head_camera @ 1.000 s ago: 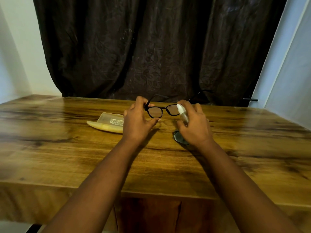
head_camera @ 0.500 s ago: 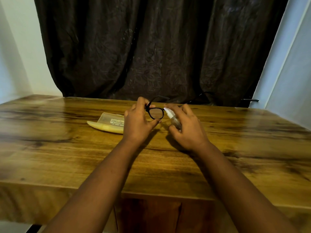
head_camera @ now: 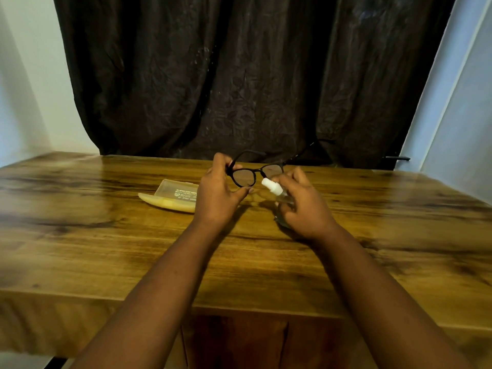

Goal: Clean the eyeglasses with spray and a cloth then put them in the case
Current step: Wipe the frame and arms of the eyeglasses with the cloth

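Note:
My left hand [head_camera: 217, 197] holds the black-framed eyeglasses [head_camera: 255, 174] by their left edge, above the wooden table [head_camera: 106, 235], temples unfolded and pointing away. My right hand [head_camera: 303, 206] grips a small clear spray bottle [head_camera: 274, 188] with a white nozzle, tilted so the nozzle points at the lenses from close by. A bit of dark cloth [head_camera: 279, 221] peeks out under my right hand; most of it is hidden. The open translucent yellow case [head_camera: 170, 197] lies on the table just left of my left hand.
A dark curtain [head_camera: 239, 75] hangs behind the table's far edge. Pale walls stand at left and right. The table's near edge runs across the lower part of the view.
The right hand with the spray bottle shifted left towards the left lens, then back right a little. The glasses stay held in the left hand; the right lens shows again.

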